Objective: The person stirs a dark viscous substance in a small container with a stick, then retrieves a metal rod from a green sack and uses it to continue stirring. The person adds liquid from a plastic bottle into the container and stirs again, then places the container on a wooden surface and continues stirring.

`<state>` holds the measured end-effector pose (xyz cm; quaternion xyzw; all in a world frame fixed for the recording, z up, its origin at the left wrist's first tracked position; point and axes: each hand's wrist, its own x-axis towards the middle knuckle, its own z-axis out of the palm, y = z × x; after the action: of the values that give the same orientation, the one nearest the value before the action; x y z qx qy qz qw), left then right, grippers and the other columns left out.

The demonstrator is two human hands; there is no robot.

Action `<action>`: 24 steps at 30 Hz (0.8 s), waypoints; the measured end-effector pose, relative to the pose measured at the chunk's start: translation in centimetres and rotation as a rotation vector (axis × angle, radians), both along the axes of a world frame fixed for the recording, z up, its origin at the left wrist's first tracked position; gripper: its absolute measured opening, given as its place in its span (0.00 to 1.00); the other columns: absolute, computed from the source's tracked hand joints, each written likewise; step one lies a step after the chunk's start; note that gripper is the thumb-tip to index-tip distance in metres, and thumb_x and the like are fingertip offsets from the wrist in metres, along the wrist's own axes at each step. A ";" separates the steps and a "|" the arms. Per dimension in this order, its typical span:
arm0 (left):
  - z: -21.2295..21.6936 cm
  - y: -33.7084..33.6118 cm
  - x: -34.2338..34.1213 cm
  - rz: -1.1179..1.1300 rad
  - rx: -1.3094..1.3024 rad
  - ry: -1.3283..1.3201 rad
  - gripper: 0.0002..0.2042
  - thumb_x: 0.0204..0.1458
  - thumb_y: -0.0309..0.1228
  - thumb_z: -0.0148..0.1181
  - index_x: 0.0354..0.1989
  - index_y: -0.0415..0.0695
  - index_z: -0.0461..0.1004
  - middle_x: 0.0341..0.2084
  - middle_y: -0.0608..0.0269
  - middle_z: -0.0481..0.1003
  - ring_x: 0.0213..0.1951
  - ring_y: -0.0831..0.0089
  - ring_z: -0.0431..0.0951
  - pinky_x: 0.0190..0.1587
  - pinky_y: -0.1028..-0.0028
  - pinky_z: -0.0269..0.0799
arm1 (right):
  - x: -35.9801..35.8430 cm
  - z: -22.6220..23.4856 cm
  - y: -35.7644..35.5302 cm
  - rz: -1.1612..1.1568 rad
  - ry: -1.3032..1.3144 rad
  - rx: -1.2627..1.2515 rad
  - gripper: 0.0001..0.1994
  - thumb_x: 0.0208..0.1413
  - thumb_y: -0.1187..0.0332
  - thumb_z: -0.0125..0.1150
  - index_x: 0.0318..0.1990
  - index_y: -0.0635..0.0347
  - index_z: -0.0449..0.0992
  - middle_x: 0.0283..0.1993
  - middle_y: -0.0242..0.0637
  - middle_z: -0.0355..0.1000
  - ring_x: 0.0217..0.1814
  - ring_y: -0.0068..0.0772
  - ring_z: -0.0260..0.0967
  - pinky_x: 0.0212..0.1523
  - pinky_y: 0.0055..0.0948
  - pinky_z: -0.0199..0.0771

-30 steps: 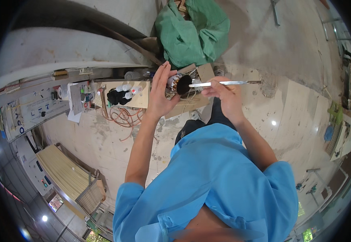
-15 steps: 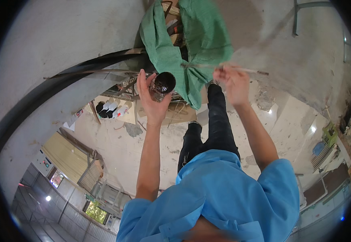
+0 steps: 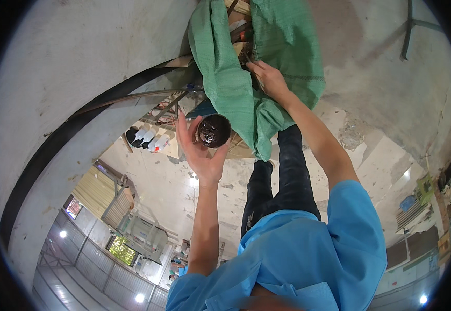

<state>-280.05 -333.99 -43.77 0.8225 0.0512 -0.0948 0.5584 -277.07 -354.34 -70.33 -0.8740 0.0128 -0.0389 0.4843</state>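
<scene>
My left hand (image 3: 200, 158) is wrapped round a small round jar (image 3: 214, 131) with dark, glossy contents at its top. Up and to the right, my right hand (image 3: 271, 80) reaches into the mouth of a green woven sack (image 3: 295, 49). Its fingers are closed on a thin stick (image 3: 247, 58), which points into the sack; the far tip is hard to make out. Pieces of wood and brown scraps (image 3: 241, 49) show inside the opening. A fold of the sack hangs between my two hands.
Left of the sack, a long dark curved strip (image 3: 44, 140) runs along the pale surface. Several white bottles (image 3: 145, 137) stand beyond my left hand. A metal leg (image 3: 407, 39) is at the far right, and a green item (image 3: 423, 189) lies among clutter at the right.
My right hand has moved up and left with the stick, from beside the sack into its mouth. My left hand, still holding the jar, has dropped slightly lower and tipped it.
</scene>
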 end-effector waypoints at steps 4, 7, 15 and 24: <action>-0.1 0.2 0.2 0.004 -0.050 -0.010 0.56 0.41 0.11 0.72 0.82 0.38 0.47 0.77 0.49 0.47 0.71 0.53 0.66 0.62 0.61 0.83 | 3.1 -2.4 0.5 0.067 0.150 -0.168 0.19 0.65 0.71 0.54 0.62 0.58 0.75 0.53 0.43 0.76 0.57 0.53 0.76 0.55 0.47 0.80; -0.1 -0.2 0.1 0.000 -0.019 -0.038 0.56 0.41 0.10 0.69 0.82 0.39 0.47 0.76 0.48 0.50 0.70 0.55 0.67 0.63 0.60 0.82 | 5.3 -4.7 1.2 0.158 0.242 -0.313 0.18 0.64 0.71 0.54 0.60 0.60 0.76 0.52 0.43 0.77 0.57 0.52 0.76 0.58 0.44 0.79; 0.3 -0.9 0.2 -0.047 -0.012 -0.071 0.54 0.41 0.10 0.67 0.82 0.40 0.48 0.77 0.51 0.50 0.72 0.57 0.65 0.65 0.60 0.80 | 3.2 -5.1 4.3 0.379 0.115 -0.457 0.13 0.63 0.70 0.53 0.52 0.64 0.77 0.48 0.45 0.77 0.54 0.48 0.77 0.58 0.44 0.77; 1.0 -0.3 -0.5 -0.028 0.007 -0.087 0.55 0.42 0.12 0.73 0.82 0.40 0.49 0.77 0.53 0.49 0.72 0.56 0.64 0.65 0.61 0.81 | 4.7 -2.4 3.2 0.139 0.154 -0.067 0.15 0.63 0.72 0.55 0.57 0.61 0.76 0.51 0.50 0.77 0.53 0.60 0.77 0.54 0.52 0.79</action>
<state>-280.58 -334.29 -42.76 0.8285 0.0157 -0.0663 0.5559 -272.39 -351.19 -72.72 -0.8888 -0.0121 0.0615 0.4541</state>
